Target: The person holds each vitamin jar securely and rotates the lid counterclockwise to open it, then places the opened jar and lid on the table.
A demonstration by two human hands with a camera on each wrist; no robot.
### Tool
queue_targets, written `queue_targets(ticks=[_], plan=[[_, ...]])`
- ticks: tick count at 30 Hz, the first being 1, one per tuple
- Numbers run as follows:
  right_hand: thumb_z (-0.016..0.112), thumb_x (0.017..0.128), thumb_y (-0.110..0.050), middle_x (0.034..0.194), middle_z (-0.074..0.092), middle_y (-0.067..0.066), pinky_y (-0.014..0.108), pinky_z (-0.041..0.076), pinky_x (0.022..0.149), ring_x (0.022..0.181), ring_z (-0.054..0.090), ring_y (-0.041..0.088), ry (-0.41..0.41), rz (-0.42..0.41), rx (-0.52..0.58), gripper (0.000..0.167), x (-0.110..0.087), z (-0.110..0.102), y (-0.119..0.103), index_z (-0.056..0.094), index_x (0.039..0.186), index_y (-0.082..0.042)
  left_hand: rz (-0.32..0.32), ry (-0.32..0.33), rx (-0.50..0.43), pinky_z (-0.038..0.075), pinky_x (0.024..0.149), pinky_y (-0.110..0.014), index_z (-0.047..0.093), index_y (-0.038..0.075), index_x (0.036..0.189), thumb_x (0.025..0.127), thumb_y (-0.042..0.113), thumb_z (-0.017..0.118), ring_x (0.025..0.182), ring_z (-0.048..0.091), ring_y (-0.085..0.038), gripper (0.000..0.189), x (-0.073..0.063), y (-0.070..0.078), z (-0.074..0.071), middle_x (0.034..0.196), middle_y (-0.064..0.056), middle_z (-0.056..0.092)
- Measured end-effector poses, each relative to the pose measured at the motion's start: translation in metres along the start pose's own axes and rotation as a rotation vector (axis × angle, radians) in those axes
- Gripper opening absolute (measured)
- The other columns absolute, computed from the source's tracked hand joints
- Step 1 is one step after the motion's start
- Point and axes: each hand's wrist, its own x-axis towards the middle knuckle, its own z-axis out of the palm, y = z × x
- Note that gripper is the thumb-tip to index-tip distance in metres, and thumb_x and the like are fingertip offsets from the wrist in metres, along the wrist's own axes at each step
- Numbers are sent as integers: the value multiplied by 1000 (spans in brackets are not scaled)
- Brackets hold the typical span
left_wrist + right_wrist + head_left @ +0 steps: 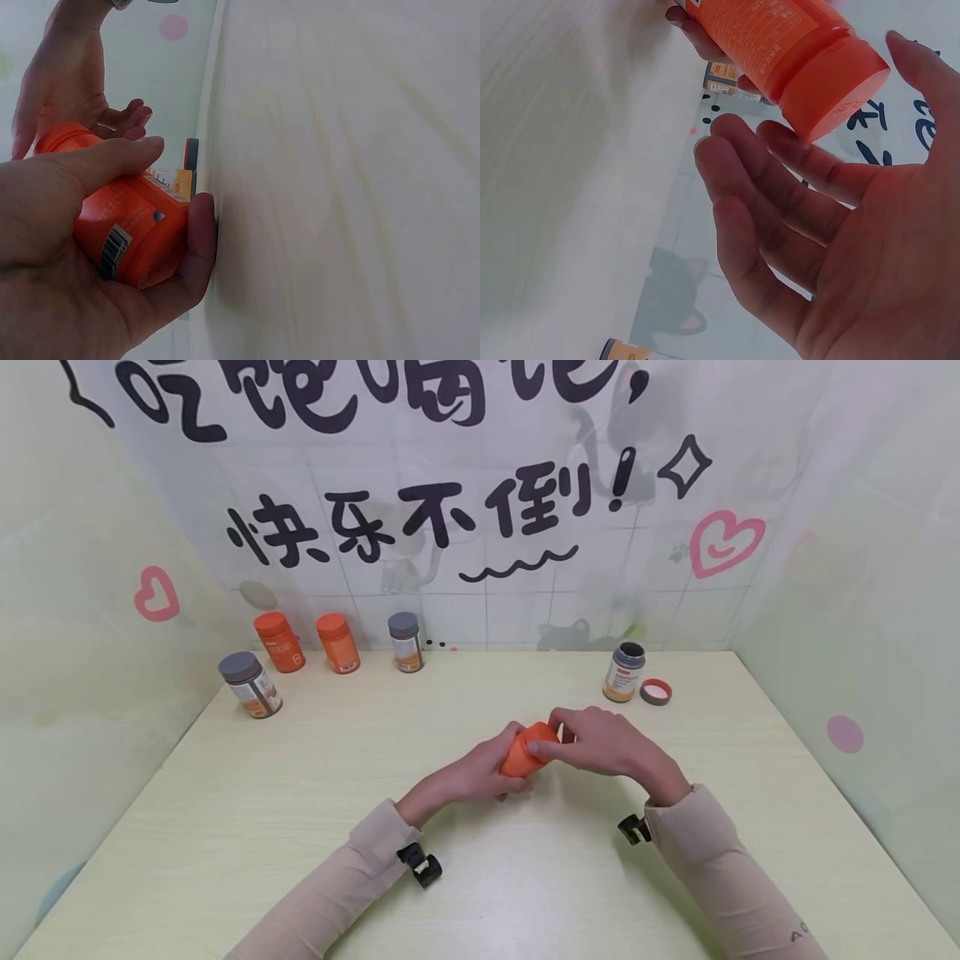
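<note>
"Where's the orange jar (517, 762)?"
"Tilted over the table (300, 793), gripped in the left hand (476, 770)."
"And the right hand (603, 742)?"
"Open, its fingers loosely bent about the cap (832, 88). The right wrist view shows a gap between thumb and cap that the head view doesn't; whether a fingertip touches, I can't tell."
"What does the left wrist view add?"
"A barcode (115, 247) near the jar's base."
"And the head view?"
"Four capped jars (340, 647) at back left, outside the left wrist view."
</note>
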Motion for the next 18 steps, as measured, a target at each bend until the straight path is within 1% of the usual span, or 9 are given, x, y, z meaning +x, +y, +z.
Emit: queue_targets(ticks=[2,5,8,11,15,18], plan=[[57,93,-70,70,60,-1,32,45,61,65,57,16,4,12,11,54,0,-1,0,65,108,-19,-2,0,-3,54,64,-27,39,12,132,96,6,70,72,59,-18,48,0,0,0,110,-11,56],[53,93,-73,69,60,-1,31,44,59,64,56,16,8,18,8,56,-1,-1,1,65,102,-19,-5,-1,-5,54,64,-28,39,12,133,96,6,70,72,59,-19,49,0,-1,0,110,-11,56],[52,94,-73,70,61,-2,31,44,59,64,58,15,3,18,11,57,-1,-1,2,65,94,-18,-7,-3,-4,54,64,-28,39,12,133,96,6,70,72,59,-19,50,0,0,0,110,-11,56],[53,94,-72,71,63,-2,32,45,60,66,60,15,-6,12,22,58,-1,-1,2,65,89,-16,-8,-4,-3,54,65,-28,39,12,133,96,7,71,72,59,-19,49,0,0,0,110,-11,56],[54,95,-71,72,63,-2,32,46,61,66,61,15,-15,4,34,56,0,-1,3,64,88,-16,-8,-6,-5,54,64,-28,39,12,133,96,7,70,72,59,-19,49,0,1,0,110,-11,56],[56,94,-69,72,64,-2,31,47,62,66,62,15,-18,0,35,52,1,-1,3,63,91,-18,-9,-5,-3,54,64,-28,39,11,132,96,7,70,72,59,-18,48,-1,3,0,110,-11,57]])
